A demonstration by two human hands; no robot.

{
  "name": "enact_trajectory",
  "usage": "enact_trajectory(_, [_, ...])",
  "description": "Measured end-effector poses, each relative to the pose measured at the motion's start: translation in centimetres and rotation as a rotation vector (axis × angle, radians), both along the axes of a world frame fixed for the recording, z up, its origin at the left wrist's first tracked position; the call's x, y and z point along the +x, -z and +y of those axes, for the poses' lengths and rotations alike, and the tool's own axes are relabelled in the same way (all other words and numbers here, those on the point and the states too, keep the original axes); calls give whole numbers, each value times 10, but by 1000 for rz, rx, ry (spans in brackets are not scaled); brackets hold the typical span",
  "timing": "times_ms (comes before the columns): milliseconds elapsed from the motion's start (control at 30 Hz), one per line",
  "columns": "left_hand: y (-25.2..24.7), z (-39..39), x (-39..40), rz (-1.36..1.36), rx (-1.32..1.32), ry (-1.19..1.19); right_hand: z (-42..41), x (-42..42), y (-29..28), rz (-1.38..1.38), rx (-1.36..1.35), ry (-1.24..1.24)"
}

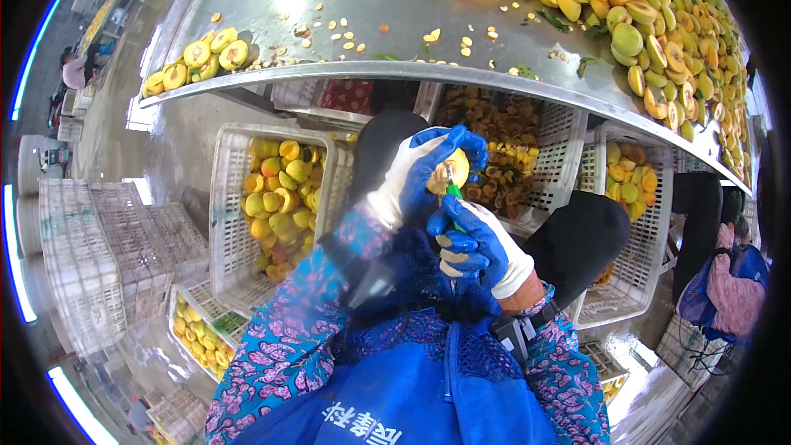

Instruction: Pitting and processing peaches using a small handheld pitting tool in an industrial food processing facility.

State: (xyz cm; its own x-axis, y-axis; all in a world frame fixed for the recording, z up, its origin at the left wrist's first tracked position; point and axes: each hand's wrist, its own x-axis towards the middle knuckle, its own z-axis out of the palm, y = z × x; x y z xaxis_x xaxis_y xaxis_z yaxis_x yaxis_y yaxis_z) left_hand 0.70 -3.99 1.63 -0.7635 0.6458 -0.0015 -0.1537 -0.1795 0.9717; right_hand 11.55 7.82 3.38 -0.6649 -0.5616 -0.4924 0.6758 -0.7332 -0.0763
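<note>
My left hand (426,164), in a white glove with blue coating, holds a halved yellow peach (450,172), its cut face turned towards me. In my right hand (473,244), gloved alike, is a small tool with a green handle (455,193); its metal tip touches the middle of the cut face. The tip's exact shape is hidden against the fruit. Both hands are above my lap, just below the edge of a metal table (346,6). Under them, beyond my knees, a white plastic crate (559,161) holds peach scraps and pits.
Halved peaches (673,43) are heaped on the table's right side, with a few halves (198,54) at its left corner and loose kernels between. Crates of peaches stand at left (222,216) and right (630,272). Stacked crates (80,259) stand far left; a co-worker (735,284) sits at right.
</note>
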Motion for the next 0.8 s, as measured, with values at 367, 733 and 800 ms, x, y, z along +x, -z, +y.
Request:
enact_trajectory(367, [8, 6, -10, -439, 68, 203, 5, -5, -8, 15, 399, -112])
enact_trajectory(733, [18, 10, -6, -482, 133, 156, 9, -1, -9, 88, 467, -99])
enact_trajectory(800, [16, 11, -7, -647, 142, 223, 16, -2, -12, 112, 464, -175])
